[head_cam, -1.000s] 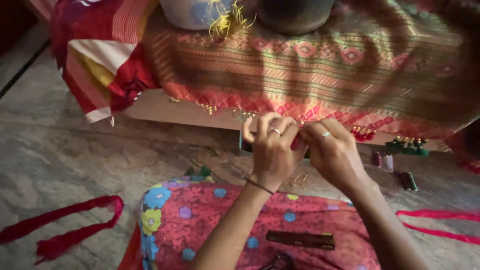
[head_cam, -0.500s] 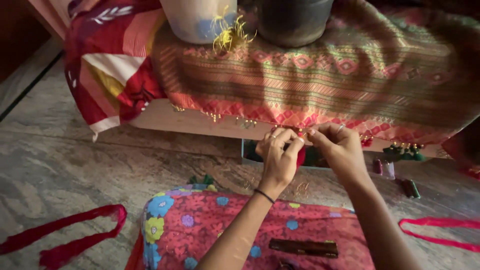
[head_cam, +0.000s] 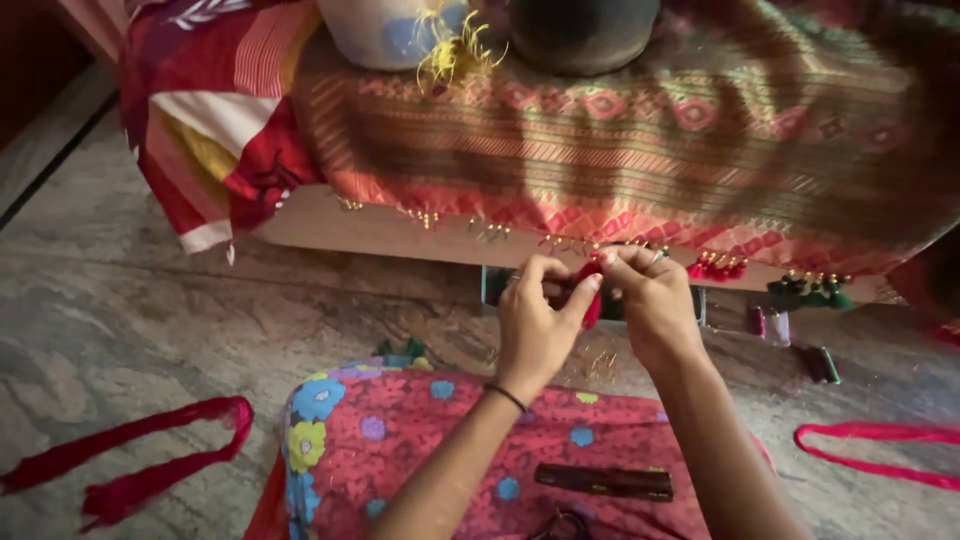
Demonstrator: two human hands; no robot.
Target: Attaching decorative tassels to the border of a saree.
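Note:
My left hand [head_cam: 533, 322] and my right hand [head_cam: 652, 305] meet at the lower border of a patterned orange and green cloth [head_cam: 640, 150] that hangs over a low wooden ledge. Both pinch a small red tassel [head_cam: 590, 290] at the cloth's edge, fingers closed around it. Finished red tassels [head_cam: 716, 266] and green tassels [head_cam: 810, 290] hang further right along the same border. A dark bangle sits on my left wrist, and a ring on my right hand.
A floral pink cushion [head_cam: 380, 450] lies on my lap with a dark brown strip [head_cam: 603, 481] on it. Red ribbons lie on the stone floor at left [head_cam: 130, 465] and right [head_cam: 880, 440]. Thread spools [head_cam: 820, 362] rest by the ledge. A pale pot [head_cam: 385, 30] and a dark pot [head_cam: 585, 30] stand above.
The view has tilted so the cloth sits lower and nearer. My hands have stayed together on the tassel at the cloth's edge, shifting slightly right.

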